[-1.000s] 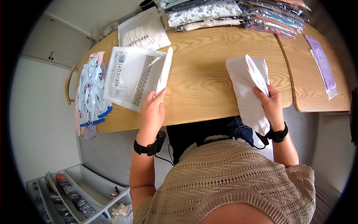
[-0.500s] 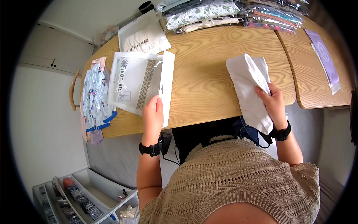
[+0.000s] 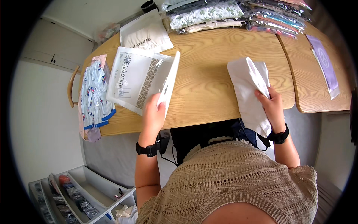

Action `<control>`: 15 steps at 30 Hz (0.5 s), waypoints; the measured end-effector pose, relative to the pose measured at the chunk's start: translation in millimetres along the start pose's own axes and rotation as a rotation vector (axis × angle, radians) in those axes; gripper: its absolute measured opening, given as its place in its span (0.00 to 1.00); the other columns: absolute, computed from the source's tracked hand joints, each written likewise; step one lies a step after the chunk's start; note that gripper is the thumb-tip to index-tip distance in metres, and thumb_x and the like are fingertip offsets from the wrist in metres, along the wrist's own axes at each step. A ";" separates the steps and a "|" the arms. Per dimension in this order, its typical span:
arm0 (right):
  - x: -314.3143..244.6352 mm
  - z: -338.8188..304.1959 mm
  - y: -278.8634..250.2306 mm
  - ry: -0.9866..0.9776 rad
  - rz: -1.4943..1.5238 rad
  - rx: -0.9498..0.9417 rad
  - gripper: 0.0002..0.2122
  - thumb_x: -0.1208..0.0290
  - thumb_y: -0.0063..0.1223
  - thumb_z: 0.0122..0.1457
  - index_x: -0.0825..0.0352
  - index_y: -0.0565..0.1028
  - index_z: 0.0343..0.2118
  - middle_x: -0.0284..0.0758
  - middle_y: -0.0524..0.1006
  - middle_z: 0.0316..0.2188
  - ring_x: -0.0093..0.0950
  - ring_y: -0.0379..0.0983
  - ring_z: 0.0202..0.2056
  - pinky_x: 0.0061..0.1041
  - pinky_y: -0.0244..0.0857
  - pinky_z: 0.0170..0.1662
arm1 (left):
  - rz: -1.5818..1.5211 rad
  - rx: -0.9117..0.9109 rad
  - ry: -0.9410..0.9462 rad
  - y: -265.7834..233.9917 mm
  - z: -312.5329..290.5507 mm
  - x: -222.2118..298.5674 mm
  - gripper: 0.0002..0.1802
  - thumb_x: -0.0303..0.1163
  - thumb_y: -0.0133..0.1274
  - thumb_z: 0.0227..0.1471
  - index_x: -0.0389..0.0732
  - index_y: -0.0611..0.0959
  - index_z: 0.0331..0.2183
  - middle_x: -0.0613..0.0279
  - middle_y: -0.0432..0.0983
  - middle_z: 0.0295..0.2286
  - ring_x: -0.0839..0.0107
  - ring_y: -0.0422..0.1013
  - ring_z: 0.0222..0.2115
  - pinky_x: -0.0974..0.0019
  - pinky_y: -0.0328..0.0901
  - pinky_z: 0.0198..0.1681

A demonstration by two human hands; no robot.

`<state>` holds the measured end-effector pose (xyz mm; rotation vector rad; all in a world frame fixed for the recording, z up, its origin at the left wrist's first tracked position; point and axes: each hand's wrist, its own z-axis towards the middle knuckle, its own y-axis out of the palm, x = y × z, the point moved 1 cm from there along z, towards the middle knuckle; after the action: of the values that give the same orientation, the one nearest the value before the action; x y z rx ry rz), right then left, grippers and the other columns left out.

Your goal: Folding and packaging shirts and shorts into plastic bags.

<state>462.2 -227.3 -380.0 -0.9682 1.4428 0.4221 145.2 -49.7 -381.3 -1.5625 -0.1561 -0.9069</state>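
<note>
White cloth (image 3: pixel 243 80), matt and softly creased, is folded into an elongated, layered shape with a rounded fold at its far end. Glossy plastic forms the flat, roughly rectangular packaging bag (image 3: pixel 130 76), which is white and partly translucent, with a brown lattice-patterned band and a smooth, pale strip along its right side. Beneath both, the table (image 3: pixel 203 80) shows wavy wood grain.

The right hand (image 3: pixel 273 106) grips the cloth at its right edge, thumb over the upper layer; the remaining fingers are largely hidden. Most of the cloth extends leftward and away from these fingers, and its near end projects past the table edge. The left hand (image 3: pixel 153 111) pinches the bag at its near right corner, the fingers closed narrowly on the strip; the panel spreads leftward, toward a striped garment (image 3: pixel 95 95) with blue trim.

The long axis of the cloth runs away from the body, its far end inclined left. The bag's strip also points away, its far end inclined slightly right.
</note>
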 end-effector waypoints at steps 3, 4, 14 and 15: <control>6.5 1.8 -0.1 -0.010 -0.020 0.012 0.10 0.70 0.57 0.53 0.72 0.75 0.32 0.24 0.67 0.19 0.13 0.59 0.20 0.18 0.54 0.22 | -0.295 0.325 -0.062 -49.4 -0.9 4.8 0.12 0.21 0.47 0.51 0.33 0.74 0.41 0.57 0.74 0.33 0.72 0.71 0.32 0.69 0.65 0.36; 6.2 1.0 0.7 -0.017 -0.020 0.009 0.10 0.70 0.57 0.53 0.72 0.75 0.32 0.24 0.67 0.19 0.13 0.59 0.20 0.18 0.54 0.22 | -0.356 0.425 -0.137 -73.7 -3.5 17.1 0.13 0.21 0.45 0.53 0.32 0.73 0.42 0.58 0.73 0.35 0.71 0.71 0.34 0.69 0.66 0.37; 2.9 0.2 3.1 -0.032 0.034 -0.011 0.09 0.70 0.56 0.53 0.72 0.74 0.32 0.21 0.66 0.18 0.11 0.56 0.20 0.15 0.49 0.22 | -1.227 1.032 -0.034 -116.4 -31.9 -58.1 0.15 0.23 0.40 0.57 0.29 0.71 0.45 0.54 0.70 0.43 0.67 0.68 0.45 0.67 0.63 0.50; 3.1 0.3 2.6 -0.026 0.032 -0.013 0.09 0.71 0.56 0.53 0.72 0.74 0.31 0.21 0.65 0.18 0.11 0.56 0.20 0.15 0.49 0.22 | -1.168 0.981 -0.065 -103.5 -34.9 -74.7 0.15 0.23 0.39 0.57 0.29 0.71 0.45 0.55 0.70 0.44 0.67 0.68 0.45 0.67 0.63 0.50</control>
<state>460.8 -226.6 -383.7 -0.9473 1.4348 0.4666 18.8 -27.5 -348.9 -0.4573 -1.4307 -1.3338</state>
